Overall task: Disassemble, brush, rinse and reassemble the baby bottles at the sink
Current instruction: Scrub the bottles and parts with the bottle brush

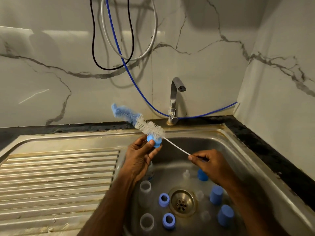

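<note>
While my left hand (139,155) pinches the blue collar (154,142), my right hand (207,161) grips the brush (150,127) wire, so bristles reach it.

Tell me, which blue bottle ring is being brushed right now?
The blue ring pinched in the left hand, with the bottle brush threaded through it. The other two rings lie in the sink.

head | worn, looks forward and down | close above sink (238,150) | single view
</note>
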A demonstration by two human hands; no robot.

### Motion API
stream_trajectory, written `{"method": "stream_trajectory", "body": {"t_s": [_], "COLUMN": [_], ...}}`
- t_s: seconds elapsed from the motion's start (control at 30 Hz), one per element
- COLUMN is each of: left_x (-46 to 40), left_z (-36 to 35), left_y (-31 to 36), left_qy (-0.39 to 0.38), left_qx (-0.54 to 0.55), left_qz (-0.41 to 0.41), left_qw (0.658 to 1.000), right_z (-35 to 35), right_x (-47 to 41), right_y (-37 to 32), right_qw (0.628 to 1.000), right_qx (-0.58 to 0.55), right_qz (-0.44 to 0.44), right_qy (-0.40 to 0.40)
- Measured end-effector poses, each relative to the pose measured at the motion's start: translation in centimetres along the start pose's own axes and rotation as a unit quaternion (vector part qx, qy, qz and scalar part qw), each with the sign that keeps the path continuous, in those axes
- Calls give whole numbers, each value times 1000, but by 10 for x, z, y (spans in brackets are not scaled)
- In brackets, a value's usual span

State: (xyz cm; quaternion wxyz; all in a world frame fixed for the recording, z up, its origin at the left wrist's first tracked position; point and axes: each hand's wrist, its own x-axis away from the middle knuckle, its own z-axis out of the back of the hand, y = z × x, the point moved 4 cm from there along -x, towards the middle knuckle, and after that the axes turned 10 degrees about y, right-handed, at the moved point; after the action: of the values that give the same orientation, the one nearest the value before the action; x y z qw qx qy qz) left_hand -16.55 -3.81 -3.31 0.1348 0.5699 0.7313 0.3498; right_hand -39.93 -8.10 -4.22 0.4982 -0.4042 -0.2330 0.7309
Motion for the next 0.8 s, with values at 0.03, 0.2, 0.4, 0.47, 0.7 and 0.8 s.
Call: {"method": "stream_trajectory", "body": {"t_s": [0.03,0.2,0.4,0.47,0.7,0.8], "left_x": [1,-2,-4,1,-6,-5], "left_z": [-2,-1,6,0,5,2], "left_y": [-4,-1,2,-3,4,-1], "left_qy": [-3,20,15,6,-5,-23], "left_qx": [-16,78,49,8,23,-117], "left_qz": [0,-7,-5,-7,-18,-83], "left_qw": [1000,997,999,1000,1000,989], "right_z": [-4,1,-4,-8,5,-2], "right_x": [1,-2,1,0,-2,0], "right_y": [-4,2,0,-5,9,1], "right_qw": [1000,1000,1000,1000,999,1000], "right_qx": [0,6,13,9,-5,9], "right_qz": [8,-19,1,12,-26,4], "right_qy": [4,-3,-1,14,-36,-22]}}
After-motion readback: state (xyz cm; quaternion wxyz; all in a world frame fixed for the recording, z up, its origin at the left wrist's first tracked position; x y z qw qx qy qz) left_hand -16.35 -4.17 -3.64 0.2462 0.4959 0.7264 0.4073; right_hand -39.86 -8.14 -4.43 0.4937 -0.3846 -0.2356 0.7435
